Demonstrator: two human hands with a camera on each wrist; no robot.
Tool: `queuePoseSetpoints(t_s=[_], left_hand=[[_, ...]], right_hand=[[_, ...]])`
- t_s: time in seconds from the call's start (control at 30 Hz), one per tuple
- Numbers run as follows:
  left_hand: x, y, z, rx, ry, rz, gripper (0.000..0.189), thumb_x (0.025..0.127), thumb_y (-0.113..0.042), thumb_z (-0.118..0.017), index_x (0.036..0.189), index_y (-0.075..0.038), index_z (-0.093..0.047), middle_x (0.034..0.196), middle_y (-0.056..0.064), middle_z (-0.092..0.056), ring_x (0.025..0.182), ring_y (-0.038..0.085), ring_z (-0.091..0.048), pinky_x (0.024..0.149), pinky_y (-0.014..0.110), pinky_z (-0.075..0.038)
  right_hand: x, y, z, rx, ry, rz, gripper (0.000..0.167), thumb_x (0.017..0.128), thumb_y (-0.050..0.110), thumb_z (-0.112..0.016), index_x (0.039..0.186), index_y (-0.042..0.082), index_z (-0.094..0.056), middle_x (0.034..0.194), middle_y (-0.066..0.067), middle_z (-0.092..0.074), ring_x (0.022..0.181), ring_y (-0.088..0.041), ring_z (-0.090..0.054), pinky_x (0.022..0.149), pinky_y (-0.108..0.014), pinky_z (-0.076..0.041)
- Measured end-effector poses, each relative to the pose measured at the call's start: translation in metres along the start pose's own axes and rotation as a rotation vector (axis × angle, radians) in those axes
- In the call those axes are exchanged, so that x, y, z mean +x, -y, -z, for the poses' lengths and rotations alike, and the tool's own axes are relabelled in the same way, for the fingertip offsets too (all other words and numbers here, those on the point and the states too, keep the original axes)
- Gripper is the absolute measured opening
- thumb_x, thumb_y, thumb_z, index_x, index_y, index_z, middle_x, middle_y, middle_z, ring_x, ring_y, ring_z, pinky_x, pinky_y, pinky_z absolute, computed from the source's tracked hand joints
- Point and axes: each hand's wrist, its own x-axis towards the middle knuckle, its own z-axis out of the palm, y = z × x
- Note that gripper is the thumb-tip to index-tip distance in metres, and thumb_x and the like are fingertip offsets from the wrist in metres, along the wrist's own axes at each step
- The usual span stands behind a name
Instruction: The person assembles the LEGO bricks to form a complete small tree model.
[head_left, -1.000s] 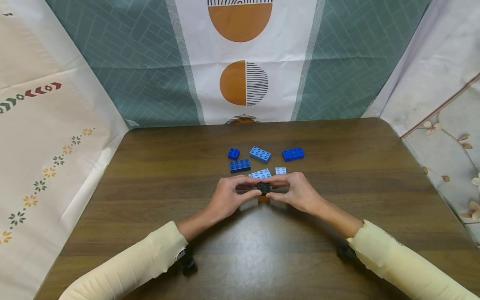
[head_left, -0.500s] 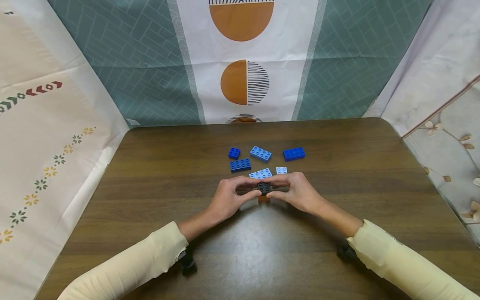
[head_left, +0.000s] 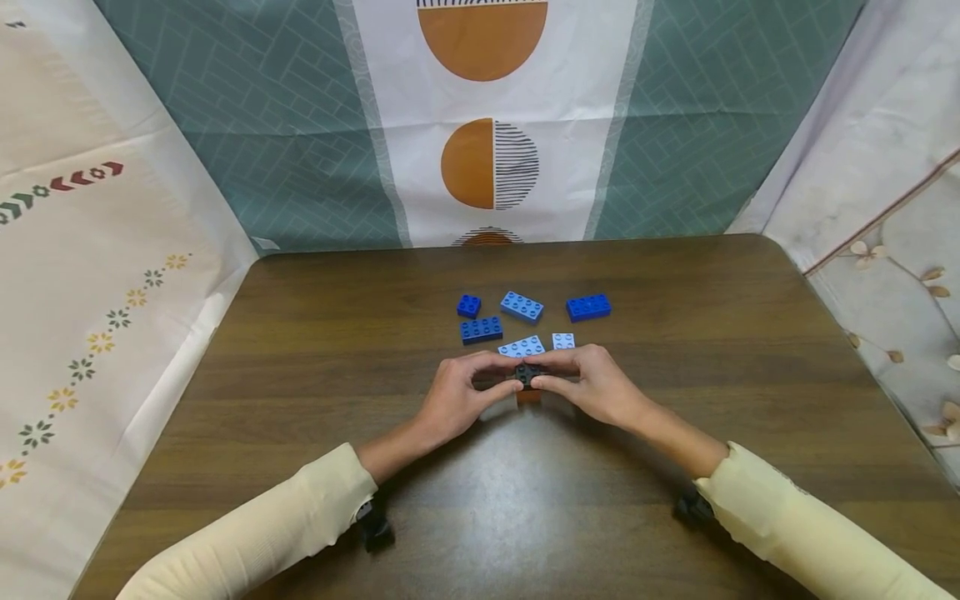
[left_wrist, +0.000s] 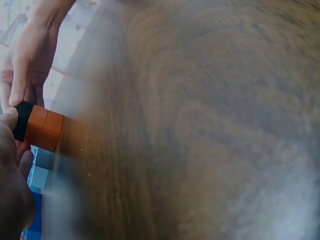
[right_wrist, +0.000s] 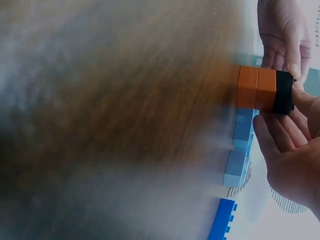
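Note:
In the head view a black studded brick (head_left: pixel 527 375) sits on top of orange bricks (head_left: pixel 528 398), between my two hands. My left hand (head_left: pixel 459 392) pinches its left side with thumb and fingertips. From the right, my right hand (head_left: pixel 606 390) pinches the same brick, its thumb tip on the near side. The right wrist view shows two orange bricks (right_wrist: pixel 256 87) stacked under the black brick (right_wrist: pixel 284 92), standing on the table. Seen from the left wrist, both thumbs meet at the black brick (left_wrist: pixel 22 120); the fingers behind it are partly hidden.
Just beyond the hands lie a light blue long brick (head_left: pixel 521 347) and a pale blue square brick (head_left: pixel 562 341). Farther back are a dark blue long brick (head_left: pixel 481 330), a small blue brick (head_left: pixel 468 306), a mid-blue brick (head_left: pixel 522 307) and a bright blue brick (head_left: pixel 588 307).
The right thumb has shifted slightly left and up onto the near side of the black brick. Otherwise the hands and bricks stay in place.

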Motion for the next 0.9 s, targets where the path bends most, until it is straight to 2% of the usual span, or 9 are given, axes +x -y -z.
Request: queuePoseSetpoints(t_s=[0.23, 0.4, 0.53, 0.7, 0.9], left_hand=[[-0.0015, 0.0026, -0.0013, -0.001, -0.002, -0.003, 0.027, 0.096, -0.021, -0.082, 0.121, -0.012, -0.079, 0.116, 0.001, -0.078, 0.103, 0.011, -0.076, 0.086, 0.028, -0.062], [-0.0008, 0.0022, -0.0017, -0.006, -0.009, -0.002, 0.027, 0.096, -0.021, -0.082, 0.120, -0.012, -0.079, 0.116, 0.001, -0.078, 0.104, 0.015, -0.076, 0.086, 0.031, -0.062], [-0.0004, -0.0006, -0.0017, 0.028, -0.006, -0.007, 0.028, 0.096, -0.022, -0.082, 0.122, -0.012, -0.078, 0.117, 0.001, -0.077, 0.107, 0.015, -0.075, 0.089, 0.033, -0.062], [0.0012, -0.0042, -0.0014, 0.083, 0.014, -0.004, 0.031, 0.095, -0.025, -0.084, 0.122, -0.012, -0.076, 0.118, 0.000, -0.077, 0.108, 0.013, -0.074, 0.091, 0.030, -0.061], [0.0042, -0.0014, -0.0018, 0.062, 0.009, -0.026, 0.028, 0.093, -0.022, -0.085, 0.118, -0.012, -0.077, 0.115, -0.002, -0.077, 0.106, 0.009, -0.074, 0.090, 0.028, -0.060]], right_hand=[[0.0000, -0.0024, -0.0022, 0.004, -0.022, 0.014, 0.034, 0.098, 0.010, -0.077, 0.132, 0.005, -0.075, 0.125, -0.008, -0.076, 0.115, -0.023, -0.073, 0.093, -0.038, -0.061], [0.0004, -0.0035, -0.0022, 0.019, -0.026, 0.031, 0.034, 0.098, 0.010, -0.077, 0.131, 0.005, -0.075, 0.125, -0.009, -0.076, 0.115, -0.023, -0.074, 0.092, -0.038, -0.061], [0.0007, -0.0039, -0.0017, 0.031, -0.025, 0.035, 0.034, 0.098, 0.010, -0.077, 0.131, 0.005, -0.075, 0.125, -0.010, -0.076, 0.115, -0.024, -0.073, 0.092, -0.038, -0.061], [-0.0003, -0.0040, -0.0008, 0.028, -0.017, 0.024, 0.034, 0.098, 0.011, -0.077, 0.132, 0.005, -0.075, 0.125, -0.009, -0.076, 0.115, -0.023, -0.073, 0.092, -0.036, -0.061], [-0.0016, -0.0030, -0.0006, 0.009, -0.020, 0.006, 0.034, 0.098, 0.011, -0.078, 0.132, 0.006, -0.075, 0.125, -0.008, -0.076, 0.116, -0.023, -0.073, 0.092, -0.037, -0.061]])
